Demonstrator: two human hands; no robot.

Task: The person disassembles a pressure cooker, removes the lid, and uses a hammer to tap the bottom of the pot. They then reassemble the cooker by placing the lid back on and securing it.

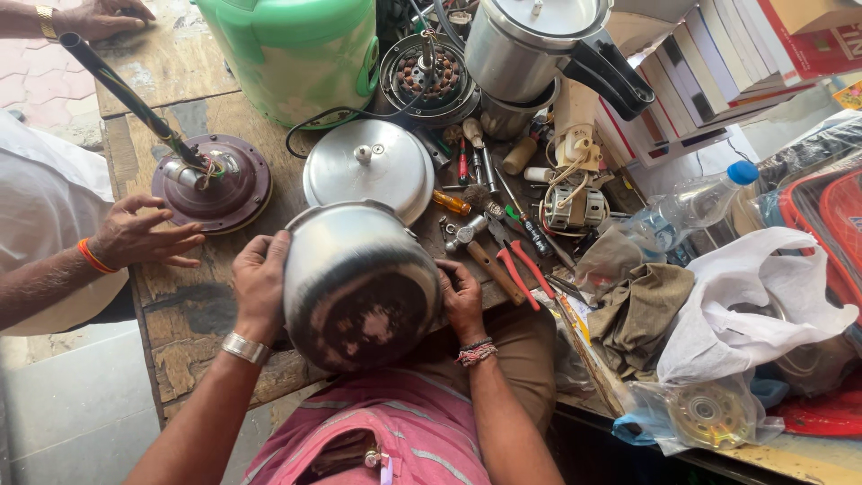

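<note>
- The left hand [260, 280] and right hand [461, 298] each clasp a side of the metal pot [359, 283], which is tipped so its scorched bottom faces the camera, at the near edge of the wooden surface [193, 314] and partly over the lap.
- The grip is by palms and fingers on a smooth, rounded wall; I judge it could slip, and the pot would then drop off the edge or roll onto the red-handled pliers [521, 274] just beside it.
- A swing to the far side could knock the round lid [368, 169], which lies touching or nearly touching the pot's rim.
- Another person's hand [144, 235] rests open near the brown fan motor [214, 184]; a sideways lurch could bump it.
- The pot's mouth and inside are turned away and cannot be seen.
- Whether it rests on the surface or is held clear is hard to tell.
- The tools behind it are jumbled; many are too small to name.
</note>
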